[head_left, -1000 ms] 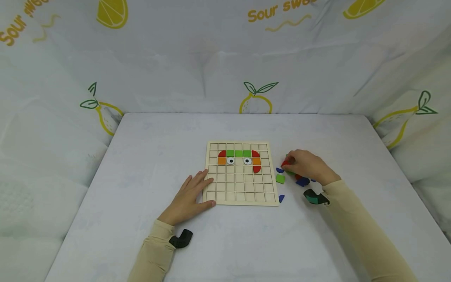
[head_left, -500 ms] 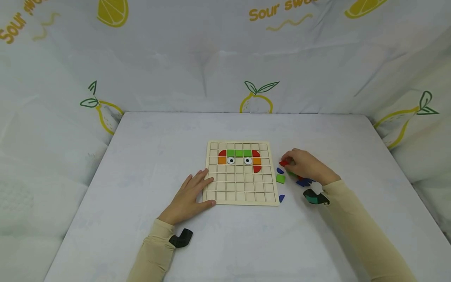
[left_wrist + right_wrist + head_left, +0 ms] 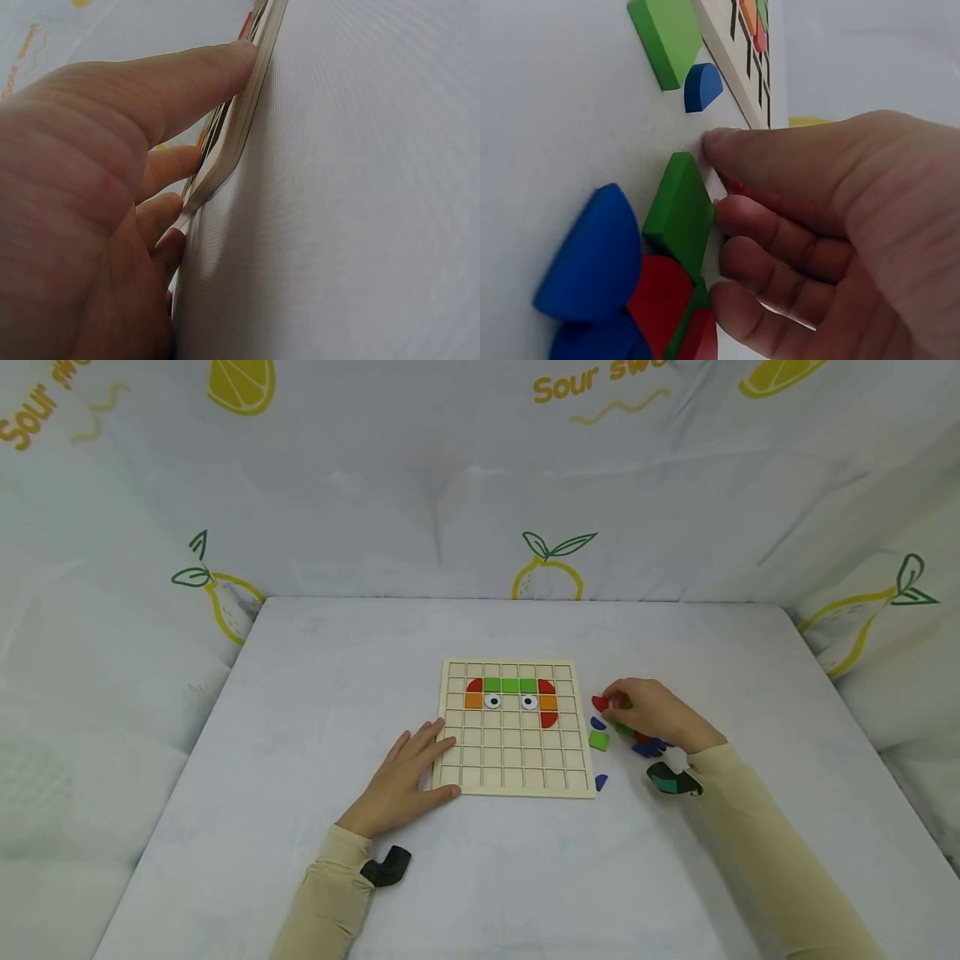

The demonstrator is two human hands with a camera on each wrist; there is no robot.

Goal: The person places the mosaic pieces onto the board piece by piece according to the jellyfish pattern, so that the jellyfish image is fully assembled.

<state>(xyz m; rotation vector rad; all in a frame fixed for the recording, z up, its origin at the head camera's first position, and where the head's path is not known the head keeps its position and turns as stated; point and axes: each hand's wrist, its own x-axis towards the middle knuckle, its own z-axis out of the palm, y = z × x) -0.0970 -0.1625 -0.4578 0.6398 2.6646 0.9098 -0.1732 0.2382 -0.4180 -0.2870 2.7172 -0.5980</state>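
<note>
A square wooden grid board [image 3: 491, 760] lies on the table in the head view. Red, green and orange pieces and two round eye pieces [image 3: 528, 702] sit in its upper cells. My left hand [image 3: 401, 785] rests spread at the board's lower left corner, thumb along the front edge. To the right of the board, my right hand [image 3: 652, 712] pinches a red rounded piece [image 3: 599, 702] between thumb and fingers. In the right wrist view the thumb hides most of that piece. Beside the fingers are a dark green piece [image 3: 681, 214] and a blue rounded piece [image 3: 596, 259].
Between board and right hand lie a small blue piece [image 3: 597, 723] and a light green square [image 3: 598, 741]. Another blue piece [image 3: 602, 782] is near the board's lower right corner. Several blue, red and green pieces are heaped under the right hand. A lemon-print cloth [image 3: 480, 485] hangs behind.
My right hand's fingers have shifted the red piece slightly left and turned it, so more of it shows. The left hand and the board have stayed put.
</note>
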